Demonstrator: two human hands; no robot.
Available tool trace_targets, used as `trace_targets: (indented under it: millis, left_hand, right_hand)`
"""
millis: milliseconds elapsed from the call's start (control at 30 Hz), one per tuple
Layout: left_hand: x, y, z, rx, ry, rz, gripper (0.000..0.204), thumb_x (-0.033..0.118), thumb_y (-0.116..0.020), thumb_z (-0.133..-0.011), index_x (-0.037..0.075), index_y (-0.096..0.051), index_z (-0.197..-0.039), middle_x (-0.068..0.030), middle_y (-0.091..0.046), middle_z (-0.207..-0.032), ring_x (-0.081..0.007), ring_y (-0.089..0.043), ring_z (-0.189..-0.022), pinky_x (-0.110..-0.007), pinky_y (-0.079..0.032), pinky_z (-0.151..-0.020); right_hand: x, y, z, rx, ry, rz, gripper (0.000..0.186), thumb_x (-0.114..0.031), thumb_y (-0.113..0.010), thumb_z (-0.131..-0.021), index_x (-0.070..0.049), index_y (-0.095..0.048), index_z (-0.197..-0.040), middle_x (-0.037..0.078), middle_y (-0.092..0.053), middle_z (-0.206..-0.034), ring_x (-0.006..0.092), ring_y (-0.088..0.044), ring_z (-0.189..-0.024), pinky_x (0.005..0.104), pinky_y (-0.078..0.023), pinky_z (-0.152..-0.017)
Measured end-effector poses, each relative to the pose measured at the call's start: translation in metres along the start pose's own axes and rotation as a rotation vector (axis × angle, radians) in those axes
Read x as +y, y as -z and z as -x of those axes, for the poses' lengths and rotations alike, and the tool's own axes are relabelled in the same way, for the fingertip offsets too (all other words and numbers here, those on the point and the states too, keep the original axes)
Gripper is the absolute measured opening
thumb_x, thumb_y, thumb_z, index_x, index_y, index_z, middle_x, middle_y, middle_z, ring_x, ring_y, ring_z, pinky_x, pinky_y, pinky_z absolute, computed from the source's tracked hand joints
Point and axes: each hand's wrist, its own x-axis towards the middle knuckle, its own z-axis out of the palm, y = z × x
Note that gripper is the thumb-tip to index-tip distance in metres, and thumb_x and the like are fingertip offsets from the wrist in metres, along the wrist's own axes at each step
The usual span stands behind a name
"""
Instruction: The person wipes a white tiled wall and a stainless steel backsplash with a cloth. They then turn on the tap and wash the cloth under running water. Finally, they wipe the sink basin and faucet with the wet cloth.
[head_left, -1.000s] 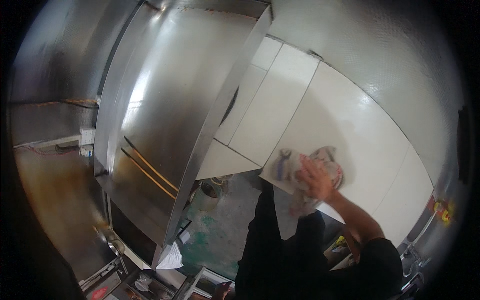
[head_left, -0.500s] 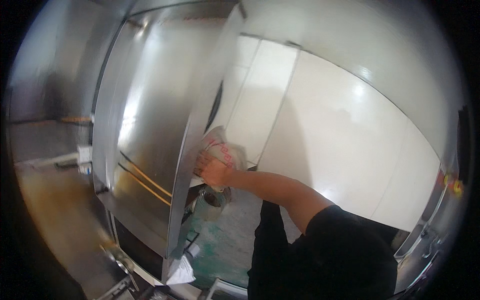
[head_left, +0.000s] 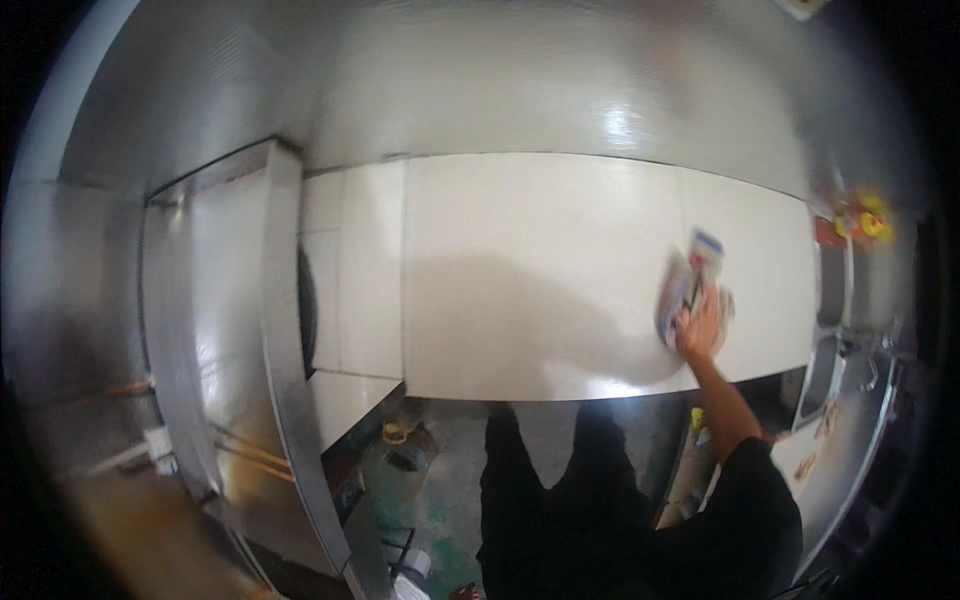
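My right hand (head_left: 705, 315) presses a crumpled, light cloth with red and blue print (head_left: 672, 305) onto the white worktop (head_left: 520, 270), near its right end. The fingers are bent round the cloth, and motion blurs both. Part of the cloth stands up beyond the fingertips, and another fold shows to the right of the hand. At the lower edge, left of my legs, a small patch of my left hand (head_left: 465, 592) shows; its fingers are too cut off to read.
A steel shelf unit (head_left: 235, 300) stands on the left of the worktop. A clear jug with a yellow cap (head_left: 397, 460) is on the floor below. At the right are a steel sink (head_left: 825, 370) and yellow-and-red items (head_left: 865, 218). A steel wall (head_left: 480, 90) runs behind.
My right hand has moved with the cloth from beside the steel shelf at the left to the worktop's right part. The view has turned, and the patch of my left hand has come in.
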Motion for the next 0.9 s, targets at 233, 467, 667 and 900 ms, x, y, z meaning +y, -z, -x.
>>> trace_targets:
  millis: [233, 467, 667, 900]
  left_hand:
    - [0.04, 0.032, -0.059, -0.006, -0.261, -0.081, 0.051, 0.037, -0.054, -0.106, 0.008, -0.052, -0.148, -0.0187, -0.062, -0.138, -0.0404, -0.059, -0.123, -0.052, -0.047, -0.102]
    - [0.283, 0.042, -0.032, 0.248, -0.848, -0.535, 0.055, 0.042, -0.053, -0.107, 0.004, -0.053, -0.146, -0.0215, -0.059, -0.142, -0.0402, -0.058, -0.126, -0.05, -0.049, -0.102]
    - [0.291, -0.011, -0.035, 0.201, -0.605, -0.732, 0.05, 0.037, -0.056, -0.106, 0.004, -0.056, -0.144, -0.0247, -0.064, -0.127, -0.0384, -0.063, -0.114, -0.049, -0.052, -0.093]
    - [0.364, -0.039, -0.019, 0.194, -1.091, -0.688, 0.047, 0.027, -0.064, -0.103, -0.002, -0.056, -0.139, -0.023, -0.068, -0.115, -0.037, -0.066, -0.105, -0.049, -0.056, -0.08]
  right_hand:
    - [-0.14, -0.046, 0.081, -0.203, 0.45, -0.045, 0.09, -0.039, -0.071, -0.09, 0.001, -0.028, -0.159, 0.026, -0.03, -0.163, 0.0423, -0.029, -0.151, 0.0512, -0.023, -0.124]
    - [-0.346, -0.074, -0.09, -0.283, 1.126, -0.357, 0.073, -0.043, -0.074, -0.08, -0.015, -0.056, -0.145, 0.014, -0.037, -0.163, 0.0326, -0.028, -0.154, 0.0511, -0.021, -0.125]
    - [-0.075, -0.053, -0.256, -0.029, 0.811, -0.378, 0.06, -0.05, -0.072, -0.082, -0.025, -0.068, -0.137, 0.008, -0.051, -0.155, 0.0317, -0.04, -0.146, 0.0487, -0.028, -0.123]
    - [0.274, 0.042, -0.241, 0.284, -0.223, 0.106, 0.073, -0.045, -0.063, -0.088, -0.004, -0.051, -0.148, 0.021, -0.051, -0.149, 0.0356, -0.047, -0.138, 0.0481, -0.033, -0.118]
